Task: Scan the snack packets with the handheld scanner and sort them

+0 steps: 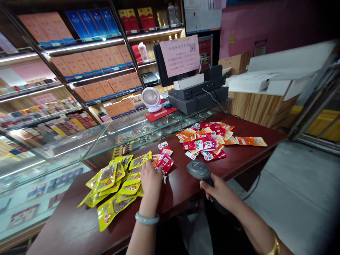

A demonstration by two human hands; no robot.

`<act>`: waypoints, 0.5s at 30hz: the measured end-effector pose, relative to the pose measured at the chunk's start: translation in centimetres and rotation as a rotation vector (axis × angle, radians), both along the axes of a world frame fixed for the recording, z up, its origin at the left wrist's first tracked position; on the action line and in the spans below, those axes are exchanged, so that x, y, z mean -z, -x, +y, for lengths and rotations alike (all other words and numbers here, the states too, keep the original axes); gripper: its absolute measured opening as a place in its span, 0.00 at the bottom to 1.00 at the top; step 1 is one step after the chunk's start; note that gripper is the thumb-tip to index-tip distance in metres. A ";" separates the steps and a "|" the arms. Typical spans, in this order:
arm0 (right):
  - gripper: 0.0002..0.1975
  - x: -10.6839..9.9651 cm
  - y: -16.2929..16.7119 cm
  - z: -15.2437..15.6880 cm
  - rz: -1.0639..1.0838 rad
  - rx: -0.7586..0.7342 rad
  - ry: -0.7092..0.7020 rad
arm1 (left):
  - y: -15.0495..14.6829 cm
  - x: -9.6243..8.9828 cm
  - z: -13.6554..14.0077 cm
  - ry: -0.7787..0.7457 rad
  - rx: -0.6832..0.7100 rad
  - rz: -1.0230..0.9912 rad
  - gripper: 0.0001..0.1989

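My right hand (pixel 216 189) is wrapped round the handle of a grey barcode scanner (pixel 198 170), raised over the table's front edge. My left hand (pixel 151 177), with a pale bangle at the wrist, reaches down between two piles. Its fingers are curled, and what they pinch, if anything, is hidden. On its left side lie several yellow snack packets (pixel 106 178) with clear windows, overlapping. Beside its fingertips is a small pile of red snack packets (pixel 165 163). Further right spreads a larger heap of red and orange snack packets (pixel 204 139).
The dark red wooden table (pixel 71 219) meets a glass display counter (pixel 127 134). On the counter stand a small white fan (pixel 151 98) and a dark cash register (pixel 196 95) with a trailing cable. Shelves of boxed goods (pixel 106 60) rise behind. White panels (pixel 287 67) stand at the right.
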State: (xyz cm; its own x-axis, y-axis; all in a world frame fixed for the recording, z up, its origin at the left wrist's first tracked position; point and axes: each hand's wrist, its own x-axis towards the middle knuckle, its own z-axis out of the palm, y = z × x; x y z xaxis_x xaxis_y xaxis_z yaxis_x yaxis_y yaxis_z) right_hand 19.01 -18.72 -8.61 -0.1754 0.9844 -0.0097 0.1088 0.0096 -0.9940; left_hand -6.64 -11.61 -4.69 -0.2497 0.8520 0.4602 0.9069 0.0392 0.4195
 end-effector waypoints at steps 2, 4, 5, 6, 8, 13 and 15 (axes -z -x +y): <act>0.25 0.3 -0.3 0.2 -0.004 0.007 0.009 | -2.0 -0.2 1.0 -0.008 0.077 0.051 0.15; 0.25 0.5 -0.8 0.3 -0.028 0.018 0.018 | -4.4 -0.4 2.7 0.079 0.198 0.022 0.14; 0.25 0.5 -1.0 0.4 -0.039 0.025 0.020 | -5.6 -0.4 3.9 0.147 0.255 0.000 0.13; 0.24 0.5 -1.2 0.4 -0.044 0.032 0.023 | -6.7 -0.4 5.2 0.223 0.300 -0.016 0.14; 0.24 0.6 -1.5 0.5 -0.038 0.044 0.030 | -8.7 -0.4 8.1 0.373 0.336 -0.042 0.16; 0.23 1.2 -2.2 0.6 -0.028 0.067 0.039 | -11.2 0.3 13.6 0.580 0.286 -0.172 0.13; 0.23 1.2 -2.4 0.6 -0.029 0.082 0.040 | -11.2 0.7 14.3 0.586 0.291 -0.193 0.10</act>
State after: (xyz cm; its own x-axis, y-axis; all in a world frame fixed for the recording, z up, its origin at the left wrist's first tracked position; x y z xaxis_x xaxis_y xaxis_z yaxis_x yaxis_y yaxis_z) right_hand 21.38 -18.12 -9.78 -0.0933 0.9942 -0.0535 0.1360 -0.0405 -0.9899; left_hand 4.54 2.66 -5.35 -0.0036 0.9918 -0.1275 0.8257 0.0748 0.5591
